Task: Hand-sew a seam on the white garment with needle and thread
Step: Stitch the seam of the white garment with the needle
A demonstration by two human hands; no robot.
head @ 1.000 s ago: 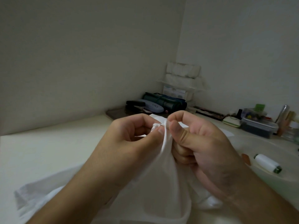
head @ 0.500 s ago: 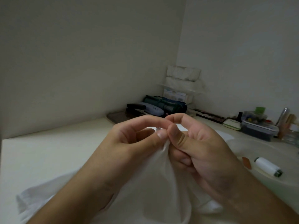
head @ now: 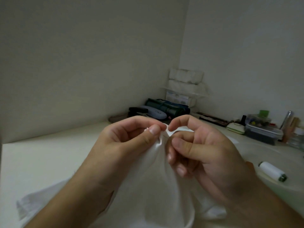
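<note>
I had both hands raised over the table (head: 41,155) with the garment (head: 158,186) gathered between them. My left hand (head: 125,145) pinched a bunched fold of the white cloth between thumb and forefinger, the thumbnail facing the camera and the other fingers curled behind it. My right hand (head: 205,150) sat just beside it, all fingers curled; its forefinger tip nearly met the left forefinger over the top of the fold, and its thumb lay across toward the cloth. Whether that right thumb and forefinger actually had hold of cloth, needle or thread I could not tell, since nothing so thin showed in the picture. From the pinched peak the garment hung down between my wrists and spread onto the table, one pale edge trailing off toward the lower left and a rounded hem lying under my right forearm. A white spool (head: 272,172) with a dark end lay on its side on the table to the right, well apart from the cloth. Farther back along the right wall stood a lidded plastic box (head: 263,133) of small things. In the corner lay a rolled green pouch (head: 166,106), a grey case (head: 154,111) and a black stapler (head: 138,111), with stacked white packs (head: 185,76) above them.
</note>
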